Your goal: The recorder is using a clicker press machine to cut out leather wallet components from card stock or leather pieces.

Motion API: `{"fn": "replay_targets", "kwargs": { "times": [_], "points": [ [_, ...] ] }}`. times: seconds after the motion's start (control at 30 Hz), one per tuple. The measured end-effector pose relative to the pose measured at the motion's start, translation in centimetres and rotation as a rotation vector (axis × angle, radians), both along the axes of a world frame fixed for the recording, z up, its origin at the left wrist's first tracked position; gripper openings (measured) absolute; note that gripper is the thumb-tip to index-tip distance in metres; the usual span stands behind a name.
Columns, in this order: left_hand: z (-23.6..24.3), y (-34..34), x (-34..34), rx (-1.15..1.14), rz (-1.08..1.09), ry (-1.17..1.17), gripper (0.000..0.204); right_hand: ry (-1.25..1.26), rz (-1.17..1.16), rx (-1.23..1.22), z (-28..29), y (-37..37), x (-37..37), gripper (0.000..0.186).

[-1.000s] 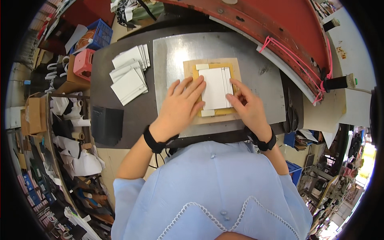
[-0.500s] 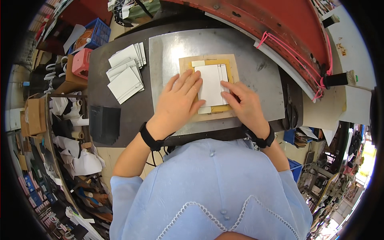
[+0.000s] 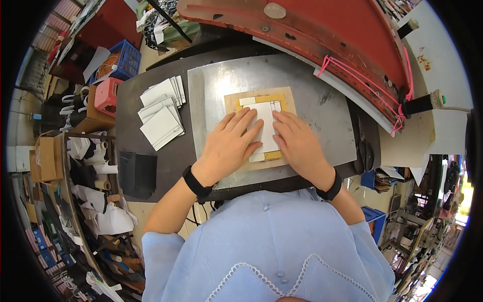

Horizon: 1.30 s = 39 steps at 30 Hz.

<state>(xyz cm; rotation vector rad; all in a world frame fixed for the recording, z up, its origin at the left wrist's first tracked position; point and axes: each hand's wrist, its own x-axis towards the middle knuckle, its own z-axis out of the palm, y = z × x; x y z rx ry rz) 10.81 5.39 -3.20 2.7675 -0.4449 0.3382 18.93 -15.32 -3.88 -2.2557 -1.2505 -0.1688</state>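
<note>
A white sheet with narrow lines along its right side (image 3: 264, 113) lies on a yellow frame with pale strips (image 3: 285, 108), over a beige board (image 3: 229, 99) on a metal plate (image 3: 327, 85). My left hand (image 3: 226, 146) rests open over the left part of the sheet, fingers laid on it. My right hand (image 3: 302, 148) lies on its right part, fingers extended and pressing lightly near the lined edge. Both hands hide much of the sheet. Fanned stacks of white pieces (image 3: 162, 128) lie left of the plate, with a dark stack (image 3: 137, 175) nearer me.
A red machine frame (image 3: 327, 30) with pink cord and a black-handled bar (image 3: 420, 104) overhangs the back right. A pink plastic stool (image 3: 105, 98) and blue crate (image 3: 123, 63) stand beyond the table's left side. Shelving with rolls and scraps fills the lower left.
My right hand has moved from gripping near the sheet's right edge to lying over it with straighter fingers. The view has shifted, so the table sits lower in the picture.
</note>
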Motion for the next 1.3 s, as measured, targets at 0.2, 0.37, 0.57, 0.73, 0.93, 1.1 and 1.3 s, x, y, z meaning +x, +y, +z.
{"fn": "replay_targets", "kwargs": {
  "times": [0.2,0.37,0.57,0.73,0.93,1.1,1.3],
  "points": [
    [-0.6,-0.1,-0.5,-0.055,0.021,0.020,0.049,-0.053,-0.021,-0.097,0.2,0.1,-1.0,0.043],
    [-0.2,-0.2,0.2,-0.027,0.005,0.024,0.051,-0.163,-0.023,-0.176,0.1,-0.3,-1.7,0.049],
    [0.6,-0.3,0.4,0.039,-0.005,0.033,0.050,-0.089,-0.005,-0.106,0.1,-0.6,-1.6,0.046],
    [0.8,-0.5,0.5,0.040,-0.029,0.019,0.050,-0.052,0.038,-0.065,0.3,-2.5,-2.9,0.042],
    [1.1,-0.7,1.1,0.094,-0.035,-0.003,0.049,0.040,0.056,-0.023,0.3,-2.6,-3.2,0.041],
    [0.4,-0.7,0.9,0.055,-0.030,-0.048,0.050,0.095,-0.023,0.063,-0.6,-2.1,-2.8,0.041],
    [0.1,-0.7,0.9,-0.014,-0.029,-0.011,0.052,-0.009,0.001,-0.046,-0.3,-1.9,-2.2,0.044]
  ]
}}
